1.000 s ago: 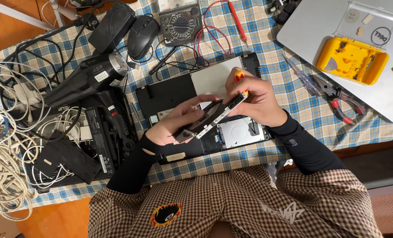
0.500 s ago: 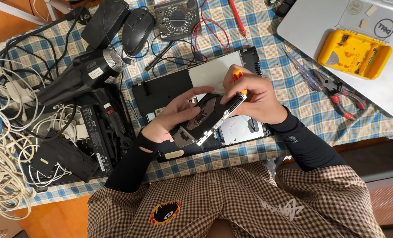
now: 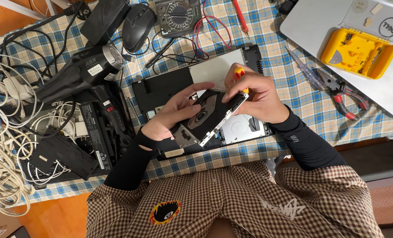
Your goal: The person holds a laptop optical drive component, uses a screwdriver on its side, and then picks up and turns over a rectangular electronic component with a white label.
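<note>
Blue checked tablecloth (image 3: 267, 57) over the whole table. At its far right corner, a silver laptop (image 3: 319, 26) carrying a yellow bit case (image 3: 358, 53). Near the middle of the near edge, an opened black laptop base (image 3: 165, 86). Along the left edge, a white cable tangle (image 3: 2, 145) beside a black heat gun (image 3: 79, 72). Above the base, tilted, a slim optical drive (image 3: 207, 119): left hand (image 3: 172, 114) under its left end, fingers curled on it; right hand (image 3: 256, 94) at its far right corner, fingers clamped on a yellow-handled screwdriver (image 3: 239, 74). Toward the right edge, red-handled pliers (image 3: 344, 94).
</note>
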